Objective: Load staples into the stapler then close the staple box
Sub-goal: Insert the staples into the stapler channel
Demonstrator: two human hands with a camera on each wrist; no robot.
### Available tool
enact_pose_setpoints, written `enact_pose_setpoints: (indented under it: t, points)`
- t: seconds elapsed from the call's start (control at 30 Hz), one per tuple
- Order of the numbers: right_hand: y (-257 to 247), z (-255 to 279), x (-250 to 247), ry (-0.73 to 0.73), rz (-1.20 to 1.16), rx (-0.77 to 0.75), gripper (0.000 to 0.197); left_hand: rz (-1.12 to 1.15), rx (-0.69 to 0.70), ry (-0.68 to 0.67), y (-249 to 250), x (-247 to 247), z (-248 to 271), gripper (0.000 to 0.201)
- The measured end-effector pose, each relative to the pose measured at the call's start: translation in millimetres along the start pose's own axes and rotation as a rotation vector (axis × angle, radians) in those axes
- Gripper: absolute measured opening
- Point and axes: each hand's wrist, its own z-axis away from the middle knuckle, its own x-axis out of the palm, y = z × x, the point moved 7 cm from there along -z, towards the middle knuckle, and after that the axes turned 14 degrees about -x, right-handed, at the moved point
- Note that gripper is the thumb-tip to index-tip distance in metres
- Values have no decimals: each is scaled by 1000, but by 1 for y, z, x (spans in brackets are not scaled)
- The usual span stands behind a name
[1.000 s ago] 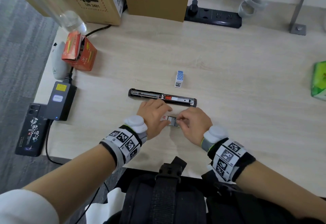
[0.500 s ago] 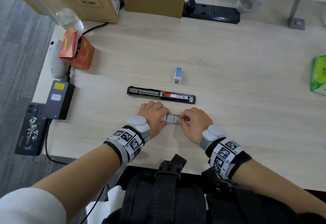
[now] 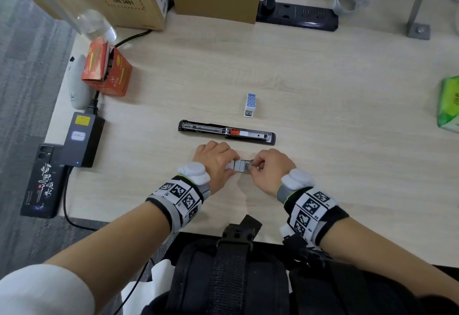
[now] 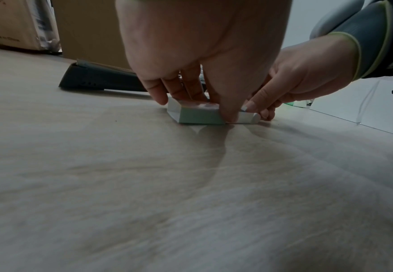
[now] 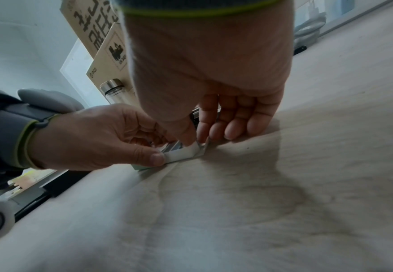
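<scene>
The staple box (image 3: 240, 165) lies flat on the worktop (image 3: 323, 86) at lower centre of the head frame, long axis left to right. The left hand (image 3: 215, 163) grips its left end, thumb and fingers curled round the sleeve. The right hand (image 3: 269, 169) pinches the open right end, where the inner tray shows. The opened stapler (image 3: 226, 132) lies parallel just above the box, well within both hands' reach; judged, the right is the nearer to carry staples up to its channel.
</scene>
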Motion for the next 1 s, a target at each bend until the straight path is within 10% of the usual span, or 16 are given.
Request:
enact_pose_setpoints:
  t: [0.67,1.0]
  points:
    - [-6,-2,-27,79,-376,-45,15,268,114,-15,23,-27,-3,39]
    - [-15,2,-29,19,-719,-16,18,518,111,-60,34,-41,-2,9]
